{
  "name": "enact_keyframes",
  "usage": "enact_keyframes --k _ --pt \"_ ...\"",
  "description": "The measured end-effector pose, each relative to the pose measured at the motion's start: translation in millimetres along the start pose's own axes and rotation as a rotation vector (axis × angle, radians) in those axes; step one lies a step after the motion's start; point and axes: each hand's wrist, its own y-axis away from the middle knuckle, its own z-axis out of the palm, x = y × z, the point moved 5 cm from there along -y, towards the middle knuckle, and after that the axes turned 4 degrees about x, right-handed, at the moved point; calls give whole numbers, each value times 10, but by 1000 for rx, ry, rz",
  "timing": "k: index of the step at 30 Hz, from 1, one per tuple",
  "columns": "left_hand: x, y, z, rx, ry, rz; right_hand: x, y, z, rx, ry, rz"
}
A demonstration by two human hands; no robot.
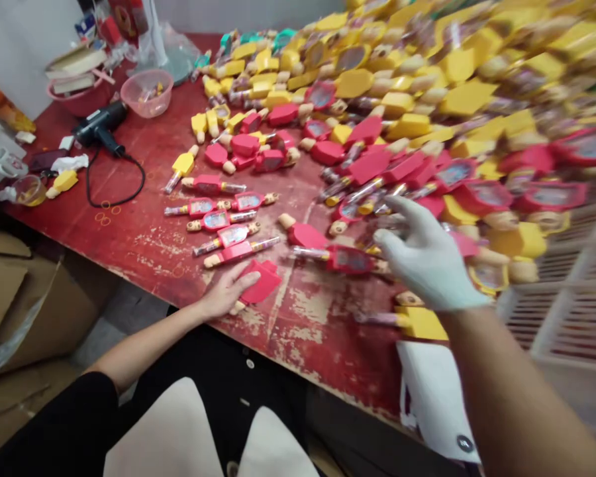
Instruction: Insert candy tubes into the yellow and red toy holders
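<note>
Head view: left hand [226,295] is lying flat on the red workbench [298,324], bare and relaxed, not clenched, with its fingertips [248,278] resting on a flat red plastic piece [264,281] near the bench's front edge. Right hand [427,255] is wearing a pale glove and hovering over the bench's right half, open, fingers apart, blurred, with no grasp visible. Nearest to it is a red plastic novelty item with a clear tube [345,260], lying on the bench just beside the glove. A row of similar red items [223,228] is lying on the bench's middle, just beyond the left hand. A dense heap of red and yellow plastic pieces [427,112] is covering the bench's far right side, too blurred to tell each one apart. Along the bench's far left side, a black heat gun [99,126] is lying with its cable looped on the surface, and a pink plastic bowl [146,93] is standing just behind it. Rubber bands [104,212] are lying near the bench's left edge. A white plastic crate [571,311] is standing just off the bench's right edge, and cardboard boxes [20,305] are sitting below its left edge
</note>
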Motion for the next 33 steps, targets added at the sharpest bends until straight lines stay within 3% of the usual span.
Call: enact_keyframes --k 2,3,7,9,13,16,18,20,22,25,27,30,33 --pt "-74 117 19 10 23 3 -392 315 -6 -58 -276 142" --pt "-99 172 24 2 11 4 -606 467 9 -107 -351 147" --pt "-169 420 80 -195 -118 -18 -1236 936 89 -257 -301 -112" --pt "-212 558 108 -294 -154 -70 -1368 1122 135 -332 -197 -249" --pt "-372 830 185 -453 -171 -311 -1576 1476 136 -381 154 -522" --pt "-440 989 244 -555 -220 -334 -1758 1727 120 -409 340 -689" --pt "-481 1075 269 -612 -289 -318 -1835 1864 137 -456 281 -696" --pt "-526 1140 282 -651 -361 -305 -1848 1964 183 -509 113 -585" --pt "-560 1170 276 -655 -495 -244 -1782 2039 280 -597 -67 -351" --pt "-552 1151 226 -584 -858 -16 -1611 2159 490 -809 -250 125" --pt "-502 1127 180 -514 -1048 134 -1553 2173 583 -852 -327 336" --pt "-394 1034 88 -408 -1144 213 -1514 1986 620 -733 -341 387" --pt "-201 782 22 -284 -1161 298 -1348 1660 575 -680 -359 374"
